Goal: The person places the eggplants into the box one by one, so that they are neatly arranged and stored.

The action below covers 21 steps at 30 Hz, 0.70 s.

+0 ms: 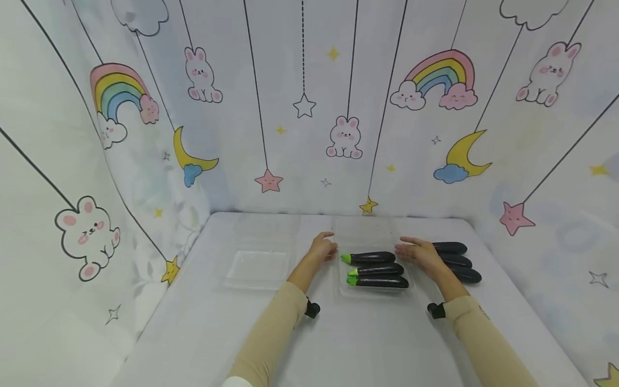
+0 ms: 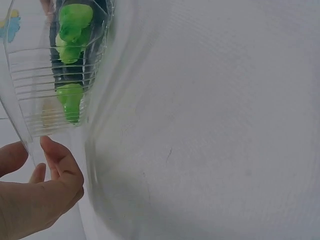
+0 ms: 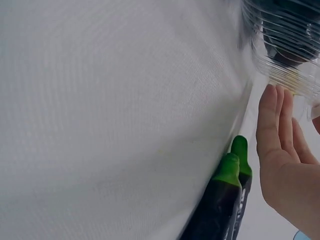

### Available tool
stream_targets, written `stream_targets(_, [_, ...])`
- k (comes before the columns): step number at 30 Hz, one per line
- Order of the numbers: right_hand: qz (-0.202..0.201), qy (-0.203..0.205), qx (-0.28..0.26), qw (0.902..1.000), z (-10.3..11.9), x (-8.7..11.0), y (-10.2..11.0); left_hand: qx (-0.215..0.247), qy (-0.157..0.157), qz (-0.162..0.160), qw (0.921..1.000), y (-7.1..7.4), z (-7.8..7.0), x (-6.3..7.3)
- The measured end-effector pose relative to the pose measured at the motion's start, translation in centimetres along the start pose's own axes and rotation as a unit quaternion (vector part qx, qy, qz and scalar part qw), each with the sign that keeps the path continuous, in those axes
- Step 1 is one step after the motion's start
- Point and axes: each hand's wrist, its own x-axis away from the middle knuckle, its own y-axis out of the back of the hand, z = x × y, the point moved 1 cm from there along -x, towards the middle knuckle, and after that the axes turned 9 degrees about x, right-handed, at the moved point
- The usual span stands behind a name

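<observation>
Three eggplants (image 1: pixel 379 270) with green stem ends lie side by side in a clear plastic clamshell box (image 1: pixel 340 293). At the box's left end, my left hand (image 1: pixel 323 248) has its fingers bent, and the box's rim lies between thumb and fingertips in the left wrist view. My right hand (image 1: pixel 419 253) is at the opposite end, its fingers (image 3: pixel 270 110) nearly straight and their tips right at the ribbed wall. The right thumb is mostly out of frame in the right wrist view. Just beyond the right hand lie three more eggplants (image 1: pixel 466 275), partly covered by the hand and wrist.
A second clear clamshell box (image 1: pixel 258 286), with its lid folded back, stands to the left on the white table (image 1: pixel 377 344). The lid (image 1: pixel 365 231) of the nearer box lies back toward the wall. A printed curtain (image 1: pixel 309 161) borders the table's back and sides.
</observation>
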Motion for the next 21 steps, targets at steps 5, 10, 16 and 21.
stream_targets(5, [-0.014,-0.016,0.002,0.9998,0.26,-0.13,-0.21,0.015,-0.001,0.002,0.9999,0.30,-0.08,-0.02])
stream_targets(10, [-0.029,-0.034,-0.001,0.9990,0.20,-0.29,-0.26,0.021,-0.001,0.001,0.9998,0.29,0.03,-0.17])
stream_targets(16, [-0.041,-0.035,-0.012,0.9985,-0.05,-0.36,-0.09,0.036,0.002,-0.003,0.9993,0.17,0.31,-0.56])
stream_targets(21, [-0.049,-0.031,-0.022,0.9981,-0.19,-0.40,-0.16,0.040,-0.005,-0.015,0.9991,0.06,0.37,-0.66])
